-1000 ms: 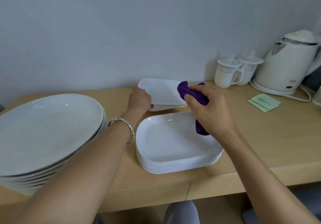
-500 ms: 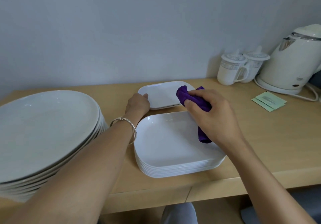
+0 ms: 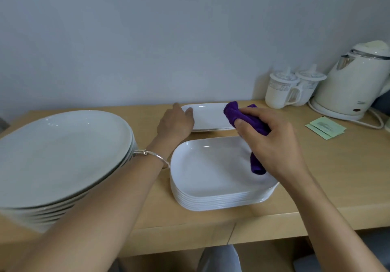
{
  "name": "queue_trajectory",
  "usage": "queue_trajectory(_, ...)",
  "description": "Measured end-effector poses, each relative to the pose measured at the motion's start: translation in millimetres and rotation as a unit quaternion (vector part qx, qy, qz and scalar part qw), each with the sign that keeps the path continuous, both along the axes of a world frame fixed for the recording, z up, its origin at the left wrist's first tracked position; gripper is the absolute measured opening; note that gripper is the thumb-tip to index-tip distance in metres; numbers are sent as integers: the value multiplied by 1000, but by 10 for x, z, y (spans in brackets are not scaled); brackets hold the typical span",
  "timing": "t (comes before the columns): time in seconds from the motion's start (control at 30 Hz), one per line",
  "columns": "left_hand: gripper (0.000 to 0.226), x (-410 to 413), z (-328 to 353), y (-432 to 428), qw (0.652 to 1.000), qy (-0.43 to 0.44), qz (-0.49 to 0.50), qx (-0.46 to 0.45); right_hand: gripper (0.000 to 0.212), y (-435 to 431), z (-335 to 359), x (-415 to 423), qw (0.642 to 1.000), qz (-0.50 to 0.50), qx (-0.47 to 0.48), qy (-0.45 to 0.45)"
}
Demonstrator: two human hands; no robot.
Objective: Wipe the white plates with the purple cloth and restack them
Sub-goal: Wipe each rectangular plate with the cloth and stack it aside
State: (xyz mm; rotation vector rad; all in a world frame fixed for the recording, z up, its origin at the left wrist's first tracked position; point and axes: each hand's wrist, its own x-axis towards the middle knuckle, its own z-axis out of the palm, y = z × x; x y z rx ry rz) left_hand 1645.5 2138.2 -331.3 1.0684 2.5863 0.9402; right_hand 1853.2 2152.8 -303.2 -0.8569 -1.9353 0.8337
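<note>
A tall stack of big round plates sits at the left end of the wooden table, and part of it sticks out over the front edge. Just to its right, the left arm reaches toward the back edge. There is a thin silver bracelet on the wrist.

The left hand lies loose with its fingers apart. Its thumb rests on the left rim of one white plate. This plate lies flat by itself near the back edge, about in the middle of the table.

In front of it, near the front edge, is a neat stack of white plates with rounded corners. The single plate and the stack sit near each other but do not touch.

The right hand is above the back right corner of the stack. Its fingers are curled tight around the purple cloth. One bunched end of the cloth pokes out over the right end of the single plate. The other end hangs down under the hand, over the top plate of the stack. I cannot tell if it touches that plate.

Further right, by the back edge, stand two white mugs with lids. At the back right corner is a white kettle. Some green packets lie flat in front of the kettle.
</note>
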Motion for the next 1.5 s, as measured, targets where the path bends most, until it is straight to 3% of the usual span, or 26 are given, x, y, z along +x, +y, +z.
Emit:
queue_trajectory(0.17,51,371,253,-558,983,-4,-179,45,16,-67,196,193,998,-34,3,48)
queue_trajectory(0.33,79,476,-22,-1250,964,-6,-264,8,13,-78,265,407,996,-79,-6,36)
queue_trajectory(0.47,87,430,-173,-1396,958,-70,-279,12,17,-99,-44,208,993,-33,-12,-114)
queue_trajectory(0.6,88,430,-237,-1356,960,-96,-260,43,40,-115,-351,-85,931,-68,51,-355)
queue_trajectory(0.77,93,394,-280,-1316,966,-91,-239,38,41,-180,-358,-347,917,-111,50,-380)
queue_trajectory(0.93,105,370,-311,-1274,964,-92,-242,62,33,-459,-436,-656,935,66,127,-325)
queue_trajectory(1.0,113,378,-295,-1271,970,-59,-233,43,26,-463,-391,-581,941,145,107,-288)
queue_trajectory(1.13,94,369,-244,-1249,966,-21,-256,25,11,-364,-266,-209,924,249,73,-280)
queue_trajectory(1.3,95,368,-203,-1307,970,-14,-243,4,17,-6,-159,249,938,76,67,-332)
queue_trajectory(1.4,92,357,-196,-1298,970,-12,-242,-8,27,18,-232,28,919,-39,87,-382)
queue_trajectory(1.5,97,364,-225,-1274,972,-19,-235,-5,33,-244,-327,-425,931,1,78,-358)
